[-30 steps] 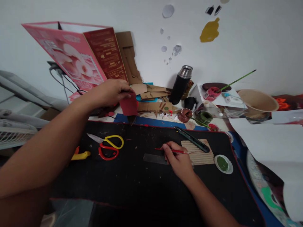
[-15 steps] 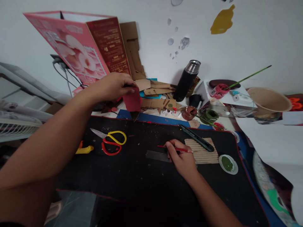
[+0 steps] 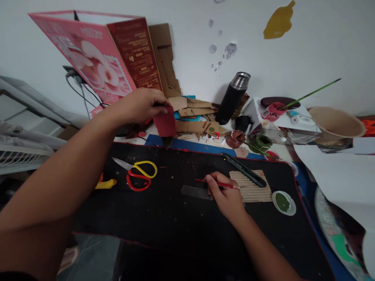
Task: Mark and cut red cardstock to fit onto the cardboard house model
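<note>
"Mostly the view's moved since the first frame: everything sits slightly further right and higher in the picture. Scissors (image 3: pixel 132 168), bottle (image 3: pixel 231 101), all of it."

"Hands? Pose first."

"Left arm comes in from the lower left, stretched to the back edge of the black mat (image 3: pixel 164 218). Left hand (image 3: pixel 149 104) is palm down, fingers curled, in front of the pink bag (image 3: pixel 88 58). Right forearm slants in from the lower right, right hand (image 3: pixel 227 195) low over the mat."

"Open, closed?"

"Left is nearly closed, gripping the red piece (image 3: pixel 164 124) by its top. Right is closed in a pinch, thumb and fingers round a thin red stick (image 3: pixel 228 185)."

"Any change in the grips?"

"None I can see. Same holds, same spots against the mat as a second ago."

"Where's the red piece?"

"Hanging below the left fingers, dark pointed bit at its lower end, by the mat's back edge. Can't tell if it touches down. Well apart from the right hand."

"And the stick?"

"Runs sideways through the right hand, one end left of the thumb, the other near the corrugated cardboard (image 3: pixel 253 193) with the cutter (image 3: pixel 245 171) on it. Clear strip (image 3: pixel 195 191) lies just left, its right end hidden by the hand."
</note>
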Demonstrator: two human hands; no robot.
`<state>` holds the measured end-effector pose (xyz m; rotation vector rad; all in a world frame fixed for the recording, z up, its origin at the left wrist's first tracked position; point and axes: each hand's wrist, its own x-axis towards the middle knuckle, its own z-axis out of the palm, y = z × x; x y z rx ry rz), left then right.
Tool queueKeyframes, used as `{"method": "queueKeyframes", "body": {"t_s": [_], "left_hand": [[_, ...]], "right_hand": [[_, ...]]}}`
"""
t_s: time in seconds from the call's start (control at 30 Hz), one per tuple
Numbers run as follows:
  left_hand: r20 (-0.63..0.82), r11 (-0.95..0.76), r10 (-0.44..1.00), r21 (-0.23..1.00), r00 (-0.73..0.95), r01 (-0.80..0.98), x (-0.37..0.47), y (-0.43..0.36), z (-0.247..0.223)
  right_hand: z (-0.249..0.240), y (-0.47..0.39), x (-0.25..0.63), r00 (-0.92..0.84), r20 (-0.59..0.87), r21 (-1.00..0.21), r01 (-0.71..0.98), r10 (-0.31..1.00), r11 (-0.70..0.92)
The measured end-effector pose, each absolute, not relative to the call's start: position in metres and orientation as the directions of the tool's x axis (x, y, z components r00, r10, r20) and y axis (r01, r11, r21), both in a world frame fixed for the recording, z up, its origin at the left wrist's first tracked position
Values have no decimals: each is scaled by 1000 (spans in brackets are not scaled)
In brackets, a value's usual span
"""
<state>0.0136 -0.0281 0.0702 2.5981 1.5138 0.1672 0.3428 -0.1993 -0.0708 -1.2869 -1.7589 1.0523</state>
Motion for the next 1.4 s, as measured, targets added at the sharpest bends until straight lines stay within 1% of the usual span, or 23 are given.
{"method": "queueKeyframes", "body": {"t_s": [0.17,0.43,0.67,0.87,1.4], "left_hand": [[40,-486,873,170,487,857,13,-28,69],[7,-471,879,158,476,868,17,-33,74],[36,-486,872,177,488,856,14,-30,70],[32,-480,876,159,482,863,15,-31,71],[-12,-455,887,139,461,880,20,-35,76]], "right_hand": [[-71,-200,343,-264,67,-902,396,962,171],[-69,-200,342,-268,42,-907,393,963,149],[-68,-200,342,-275,43,-906,395,961,153],[-71,-200,343,-282,45,-905,394,958,158],[-70,-200,342,-280,33,-906,397,960,147]]}}
